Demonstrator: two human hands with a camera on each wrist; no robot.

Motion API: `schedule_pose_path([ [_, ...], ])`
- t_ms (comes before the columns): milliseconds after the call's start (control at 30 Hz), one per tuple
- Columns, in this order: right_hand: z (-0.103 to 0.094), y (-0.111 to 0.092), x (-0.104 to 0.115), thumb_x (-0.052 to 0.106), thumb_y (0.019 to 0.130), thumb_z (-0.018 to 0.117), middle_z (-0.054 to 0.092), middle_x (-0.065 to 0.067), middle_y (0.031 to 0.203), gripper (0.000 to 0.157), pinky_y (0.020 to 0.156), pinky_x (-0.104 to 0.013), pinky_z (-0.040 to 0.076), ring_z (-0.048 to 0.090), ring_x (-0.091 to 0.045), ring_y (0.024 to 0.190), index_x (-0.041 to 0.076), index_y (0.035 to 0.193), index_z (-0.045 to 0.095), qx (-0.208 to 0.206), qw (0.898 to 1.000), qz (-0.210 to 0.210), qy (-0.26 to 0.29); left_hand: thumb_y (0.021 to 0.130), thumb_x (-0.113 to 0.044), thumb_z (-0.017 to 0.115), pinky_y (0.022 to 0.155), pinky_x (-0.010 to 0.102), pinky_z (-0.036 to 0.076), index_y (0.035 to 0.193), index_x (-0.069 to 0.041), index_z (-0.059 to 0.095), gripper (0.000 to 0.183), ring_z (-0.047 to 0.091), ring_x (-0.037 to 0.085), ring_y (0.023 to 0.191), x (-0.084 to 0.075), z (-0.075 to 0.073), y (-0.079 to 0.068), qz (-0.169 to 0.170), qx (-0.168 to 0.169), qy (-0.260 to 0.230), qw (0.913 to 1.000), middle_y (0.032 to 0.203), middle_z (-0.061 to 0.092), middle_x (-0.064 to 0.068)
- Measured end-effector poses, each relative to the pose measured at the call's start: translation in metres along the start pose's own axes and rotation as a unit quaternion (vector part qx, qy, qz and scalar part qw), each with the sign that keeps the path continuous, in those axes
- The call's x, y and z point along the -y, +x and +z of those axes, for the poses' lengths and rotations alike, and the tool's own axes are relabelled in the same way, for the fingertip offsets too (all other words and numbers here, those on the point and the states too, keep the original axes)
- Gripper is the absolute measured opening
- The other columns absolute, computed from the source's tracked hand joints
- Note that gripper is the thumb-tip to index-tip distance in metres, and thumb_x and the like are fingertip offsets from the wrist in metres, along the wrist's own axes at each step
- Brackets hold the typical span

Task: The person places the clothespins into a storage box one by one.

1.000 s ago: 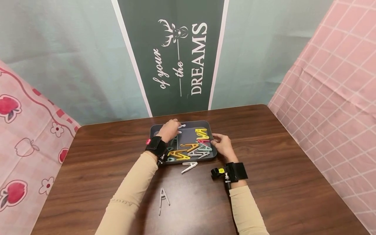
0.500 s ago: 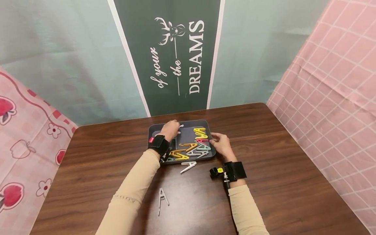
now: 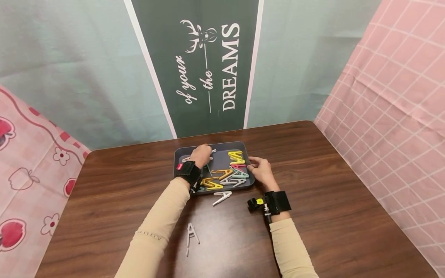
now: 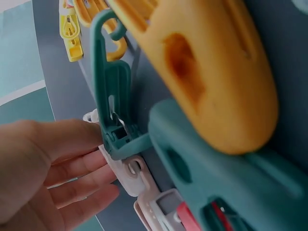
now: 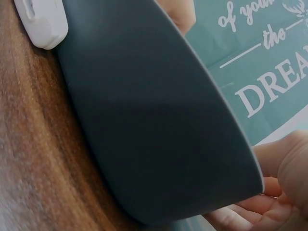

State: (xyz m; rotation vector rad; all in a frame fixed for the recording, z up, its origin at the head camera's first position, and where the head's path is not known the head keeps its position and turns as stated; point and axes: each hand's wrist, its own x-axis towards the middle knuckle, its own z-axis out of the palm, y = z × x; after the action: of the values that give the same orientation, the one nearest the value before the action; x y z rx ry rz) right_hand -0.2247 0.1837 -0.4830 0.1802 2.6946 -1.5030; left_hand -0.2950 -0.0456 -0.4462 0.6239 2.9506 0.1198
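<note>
A dark grey tray (image 3: 222, 146) with clothespins in several colours rests on the table. My left hand (image 3: 201, 155) reaches down into its left part. There the thumb and fingers (image 4: 82, 175) pinch a white clothespin (image 4: 126, 179), partly hidden behind a teal clothespin (image 4: 113, 96) in the left wrist view. White tips stick out to the right of this hand in the head view. My right hand (image 3: 262, 172) holds the tray's right end, thumb at the rim and fingers (image 5: 264, 204) below the corner in the right wrist view.
Yellow clothespins (image 3: 235, 157), an orange clothespin (image 3: 224, 173) and several others lie in the tray's right and front parts. A white clothespin (image 3: 222, 197) lies just before the tray, and another white clothespin (image 3: 191, 237) nearer the table's front. Curtains hang behind and at both sides.
My left hand has shifted slightly within the tray, and a pale clothespin now shows more on its left. My right hand stays at the tray's end. The head view has shifted a little.
</note>
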Motion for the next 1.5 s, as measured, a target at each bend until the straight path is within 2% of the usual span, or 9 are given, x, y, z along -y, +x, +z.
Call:
schedule_pose_path([
  [400,0.001,0.001,0.001,0.002,0.091,0.059,0.064,-0.027,0.123,0.040,0.086,-0.036,0.058,0.065,-0.035,0.112,-0.003,0.131,0.056,-0.003,1.000,0.012,0.001,0.092,-0.016,0.064,0.091,0.043,0.056,0.112,0.000,0.067,0.026,0.065,0.031,0.106,0.006,-0.005,-0.003,-0.008,0.006,-0.021,0.9997,0.115,0.065,0.018],
  [600,0.002,0.002,0.002,0.002,0.091,0.059,0.065,-0.027,0.123,0.040,0.086,-0.037,0.058,0.066,-0.035,0.111,-0.002,0.131,0.057,-0.006,1.000,0.011,-0.002,0.091,-0.016,0.065,0.087,0.042,0.055,0.113,0.001,0.066,0.027,0.065,0.030,0.102,0.006,-0.012,-0.008,0.001,-0.001,-0.027,0.9996,0.112,0.065,0.018],
  [733,0.002,0.002,0.002,0.002,0.092,0.059,0.065,-0.027,0.122,0.039,0.084,-0.034,0.058,0.066,-0.035,0.111,-0.002,0.130,0.057,-0.009,1.000,0.009,-0.002,0.092,-0.017,0.064,0.085,0.041,0.054,0.118,0.000,0.065,0.031,0.063,0.029,0.100,0.005,-0.019,-0.013,0.009,-0.001,-0.038,0.9992,0.112,0.064,0.018],
  [933,0.003,0.002,0.002,0.002,0.092,0.059,0.065,-0.027,0.121,0.038,0.084,-0.033,0.058,0.066,-0.035,0.111,-0.003,0.130,0.057,-0.009,1.000,0.009,-0.004,0.093,-0.018,0.063,0.093,0.043,0.053,0.129,-0.001,0.059,0.040,0.062,0.030,0.112,0.004,-0.026,-0.021,0.009,0.000,-0.081,0.9967,0.123,0.061,0.018],
  [1100,0.003,0.001,0.003,0.002,0.092,0.059,0.065,-0.027,0.122,0.038,0.083,-0.033,0.057,0.066,-0.036,0.111,-0.002,0.130,0.058,-0.011,1.000,0.007,-0.001,0.094,-0.018,0.061,0.099,0.043,0.052,0.131,-0.001,0.057,0.041,0.061,0.031,0.117,0.001,-0.031,-0.036,0.020,-0.010,-0.116,0.9929,0.129,0.059,0.018],
  [1267,0.003,0.000,0.003,0.001,0.091,0.059,0.066,-0.028,0.120,0.039,0.081,-0.031,0.057,0.066,-0.037,0.110,-0.002,0.130,0.058,-0.017,1.000,0.003,0.004,0.095,-0.020,0.061,0.097,0.042,0.053,0.134,-0.003,0.056,0.042,0.062,0.031,0.116,-0.004,-0.034,-0.058,0.033,-0.008,-0.139,0.9897,0.135,0.057,0.018],
  [1500,0.003,-0.001,0.003,0.001,0.092,0.058,0.065,-0.029,0.121,0.039,0.082,-0.032,0.057,0.065,-0.038,0.112,-0.003,0.130,0.057,-0.015,1.000,0.002,0.008,0.095,-0.022,0.061,0.096,0.040,0.053,0.133,-0.005,0.056,0.043,0.063,0.027,0.113,-0.008,-0.034,-0.080,0.057,-0.021,-0.132,0.9894,0.129,0.061,0.015],
])
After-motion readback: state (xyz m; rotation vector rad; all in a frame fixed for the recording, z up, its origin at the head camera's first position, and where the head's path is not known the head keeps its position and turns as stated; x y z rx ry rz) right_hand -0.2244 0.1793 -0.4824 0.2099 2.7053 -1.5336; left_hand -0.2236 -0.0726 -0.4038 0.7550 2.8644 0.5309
